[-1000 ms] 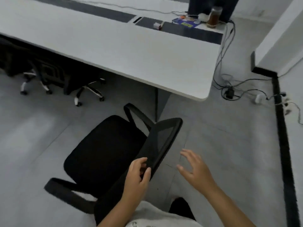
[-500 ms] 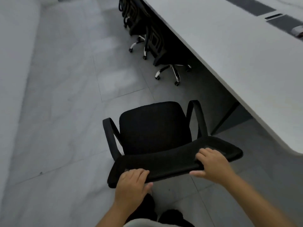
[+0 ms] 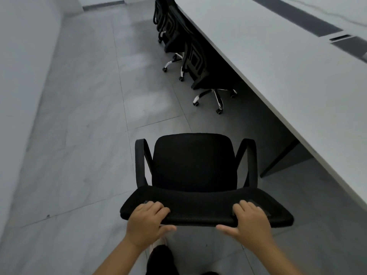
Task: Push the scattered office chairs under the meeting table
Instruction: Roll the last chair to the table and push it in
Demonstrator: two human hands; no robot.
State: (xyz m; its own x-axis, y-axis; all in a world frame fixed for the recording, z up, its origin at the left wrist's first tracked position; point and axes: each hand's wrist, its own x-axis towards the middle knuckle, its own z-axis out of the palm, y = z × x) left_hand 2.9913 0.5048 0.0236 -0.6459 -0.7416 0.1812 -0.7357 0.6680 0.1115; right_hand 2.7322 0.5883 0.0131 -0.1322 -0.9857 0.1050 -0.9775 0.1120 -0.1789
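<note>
A black office chair (image 3: 194,161) with two armrests stands on the floor in front of me, its seat facing away along the table's side. My left hand (image 3: 148,223) grips the left part of its backrest top edge, fingers over the top, thumb underneath. My right hand (image 3: 249,221) grips the right part the same way. The long grey meeting table (image 3: 278,56) runs along the right, its edge just right of the chair.
Several black chairs (image 3: 198,64) with chrome wheeled bases are tucked under the table farther ahead. A dark table leg panel (image 3: 282,161) stands right of my chair. Grey tiled floor (image 3: 89,116) spreads to the left, up to a pale wall (image 3: 21,76).
My right hand has come onto the backrest and both hands now hold it. The chair has swung round to face along the table, and my view has turned with it.
</note>
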